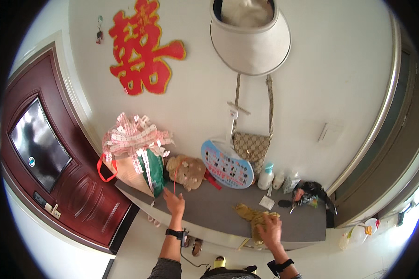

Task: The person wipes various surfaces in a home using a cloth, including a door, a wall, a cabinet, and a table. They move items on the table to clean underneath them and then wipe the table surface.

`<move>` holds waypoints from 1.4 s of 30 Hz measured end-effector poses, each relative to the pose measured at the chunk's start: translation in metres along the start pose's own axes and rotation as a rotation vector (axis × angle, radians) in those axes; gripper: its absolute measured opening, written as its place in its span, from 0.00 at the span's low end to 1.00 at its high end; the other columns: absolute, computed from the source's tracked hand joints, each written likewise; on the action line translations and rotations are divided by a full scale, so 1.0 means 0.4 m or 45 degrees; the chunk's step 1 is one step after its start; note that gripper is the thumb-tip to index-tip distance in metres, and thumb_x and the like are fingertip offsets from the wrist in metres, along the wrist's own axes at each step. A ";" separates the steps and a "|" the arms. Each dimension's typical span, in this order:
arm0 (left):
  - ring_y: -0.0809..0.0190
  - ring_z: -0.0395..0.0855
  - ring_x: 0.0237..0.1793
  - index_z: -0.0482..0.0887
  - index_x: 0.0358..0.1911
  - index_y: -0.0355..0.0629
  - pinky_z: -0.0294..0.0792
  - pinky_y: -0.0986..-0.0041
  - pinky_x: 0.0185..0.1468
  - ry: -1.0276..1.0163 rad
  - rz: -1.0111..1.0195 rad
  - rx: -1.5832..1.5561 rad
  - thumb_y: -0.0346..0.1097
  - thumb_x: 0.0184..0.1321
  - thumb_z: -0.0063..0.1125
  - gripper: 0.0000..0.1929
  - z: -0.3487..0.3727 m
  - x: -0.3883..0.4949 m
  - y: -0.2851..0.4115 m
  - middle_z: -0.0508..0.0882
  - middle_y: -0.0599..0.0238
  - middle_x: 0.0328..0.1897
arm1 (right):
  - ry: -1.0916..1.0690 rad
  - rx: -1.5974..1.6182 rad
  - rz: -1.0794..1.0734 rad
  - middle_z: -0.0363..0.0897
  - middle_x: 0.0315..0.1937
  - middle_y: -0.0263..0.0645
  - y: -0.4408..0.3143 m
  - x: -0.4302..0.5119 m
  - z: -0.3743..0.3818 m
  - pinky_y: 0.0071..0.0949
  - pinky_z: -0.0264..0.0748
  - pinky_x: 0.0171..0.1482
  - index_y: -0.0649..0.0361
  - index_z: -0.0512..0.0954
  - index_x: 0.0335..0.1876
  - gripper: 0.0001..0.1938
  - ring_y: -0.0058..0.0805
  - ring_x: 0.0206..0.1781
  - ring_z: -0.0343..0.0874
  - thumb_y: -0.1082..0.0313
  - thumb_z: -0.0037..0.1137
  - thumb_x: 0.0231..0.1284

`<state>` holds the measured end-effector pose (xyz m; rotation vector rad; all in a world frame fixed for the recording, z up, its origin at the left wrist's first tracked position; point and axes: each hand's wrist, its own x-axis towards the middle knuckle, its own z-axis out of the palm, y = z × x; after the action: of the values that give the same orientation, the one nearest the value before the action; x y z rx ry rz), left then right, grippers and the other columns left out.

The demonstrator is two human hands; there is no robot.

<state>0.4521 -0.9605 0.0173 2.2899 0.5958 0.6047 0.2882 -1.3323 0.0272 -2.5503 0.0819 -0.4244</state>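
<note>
My right hand (271, 232) lies on a crumpled olive-yellow cloth (257, 219) on the dark grey top of a cabinet (209, 209); whether the fingers grip it I cannot tell. Further left, my left hand (174, 202) is over the cabinet top beside a green and tan bag (155, 171), its fingers near a thin red cord (175, 178). That cord runs up to a brown plush toy (186, 171) leaning against the wall. Whether the left hand holds the cord is too small to tell. Pink-and-white patterned strips (136, 134) spill out of the bag's top.
A blue round fan with writing (227, 164), a white pump bottle (265, 178), smaller bottles, a white packet (266, 202) and a black plastic bag (312, 191) stand or lie along the back. A patterned shoulder bag (252, 148) hangs on the wall. Shoes (197, 247) are below the cabinet.
</note>
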 end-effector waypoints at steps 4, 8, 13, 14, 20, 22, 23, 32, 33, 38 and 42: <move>0.41 0.82 0.43 0.80 0.46 0.32 0.72 0.57 0.46 0.029 0.288 0.071 0.32 0.56 0.63 0.16 0.004 0.026 -0.060 0.83 0.46 0.37 | -0.211 -0.470 -0.090 0.66 0.59 0.53 -0.101 0.027 -0.012 0.44 0.66 0.60 0.60 0.71 0.62 0.31 0.56 0.62 0.63 0.54 0.63 0.53; 0.46 0.80 0.30 0.86 0.34 0.38 0.70 0.60 0.35 0.205 0.547 -0.103 0.30 0.58 0.62 0.04 -0.136 -0.035 0.058 0.80 0.51 0.28 | -0.137 -0.185 -0.201 0.66 0.59 0.51 -0.179 0.076 -0.098 0.46 0.67 0.60 0.61 0.71 0.61 0.28 0.54 0.61 0.65 0.60 0.63 0.54; 0.61 0.75 0.24 0.87 0.36 0.38 0.66 0.73 0.29 -0.097 0.793 -0.360 0.29 0.60 0.61 0.04 -0.386 -0.158 0.337 0.77 0.60 0.25 | 0.108 0.648 -0.689 0.64 0.65 0.51 -0.325 0.163 -0.226 0.39 0.78 0.49 0.62 0.64 0.68 0.34 0.46 0.51 0.75 0.68 0.65 0.55; 0.64 0.75 0.24 0.87 0.37 0.38 0.66 0.75 0.29 -0.241 0.818 -0.438 0.29 0.61 0.61 0.05 -0.423 -0.187 0.386 0.77 0.62 0.25 | 0.072 0.760 -0.744 0.64 0.65 0.50 -0.353 0.169 -0.251 0.36 0.78 0.47 0.61 0.62 0.70 0.37 0.43 0.49 0.76 0.68 0.66 0.54; 0.68 0.79 0.30 0.85 0.40 0.31 0.73 0.77 0.34 -0.820 0.840 -1.248 0.27 0.66 0.53 0.08 -0.466 -0.309 0.577 0.80 0.63 0.34 | -0.419 1.150 -0.611 0.77 0.50 0.40 -0.431 0.164 -0.296 0.25 0.76 0.40 0.62 0.64 0.68 0.29 0.22 0.39 0.76 0.70 0.60 0.62; 0.67 0.81 0.32 0.83 0.42 0.31 0.76 0.75 0.36 -0.936 0.718 -1.488 0.27 0.68 0.50 0.09 -0.460 -0.302 0.595 0.81 0.62 0.36 | -0.702 1.322 -0.284 0.80 0.41 0.35 -0.422 0.171 -0.286 0.21 0.74 0.39 0.63 0.69 0.64 0.22 0.16 0.36 0.74 0.70 0.56 0.66; 0.67 0.81 0.32 0.83 0.42 0.31 0.78 0.74 0.37 -1.001 0.603 -1.597 0.28 0.68 0.49 0.09 -0.452 -0.291 0.600 0.81 0.60 0.37 | -0.669 1.496 -0.279 0.80 0.32 0.29 -0.405 0.164 -0.289 0.16 0.72 0.36 0.63 0.76 0.56 0.13 0.11 0.34 0.73 0.70 0.52 0.69; 0.67 0.83 0.33 0.82 0.37 0.33 0.82 0.69 0.40 -1.192 -0.118 -2.119 0.34 0.69 0.51 0.11 -0.312 -0.199 0.572 0.83 0.60 0.34 | -0.183 0.645 -0.444 0.81 0.27 0.39 -0.263 0.209 -0.416 0.25 0.75 0.31 0.67 0.80 0.42 0.10 0.21 0.27 0.79 0.68 0.60 0.62; 0.66 0.83 0.33 0.82 0.35 0.34 0.82 0.69 0.40 -1.193 -0.181 -2.138 0.34 0.68 0.52 0.10 -0.296 -0.194 0.568 0.84 0.60 0.34 | -0.172 0.615 -0.401 0.82 0.27 0.39 -0.262 0.213 -0.427 0.24 0.75 0.31 0.67 0.80 0.42 0.09 0.20 0.27 0.79 0.69 0.59 0.62; 0.67 0.81 0.32 0.82 0.36 0.34 0.80 0.73 0.38 -1.432 0.260 -1.346 0.33 0.68 0.54 0.09 -0.255 -0.174 0.552 0.82 0.60 0.35 | -0.096 0.897 -0.150 0.82 0.28 0.39 -0.261 0.229 -0.477 0.21 0.75 0.31 0.67 0.80 0.41 0.06 0.18 0.28 0.78 0.73 0.58 0.62; 0.70 0.79 0.32 0.83 0.40 0.35 0.75 0.78 0.37 -1.319 0.445 -0.978 0.30 0.67 0.55 0.06 -0.244 -0.194 0.578 0.83 0.62 0.39 | 0.033 0.858 -0.157 0.81 0.28 0.42 -0.276 0.247 -0.491 0.24 0.74 0.31 0.66 0.80 0.39 0.05 0.23 0.27 0.79 0.74 0.58 0.61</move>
<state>0.3924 -1.1084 0.2260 1.6287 -0.4769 -0.2342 0.3167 -1.3530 0.2707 -1.8906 -0.1819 -0.4410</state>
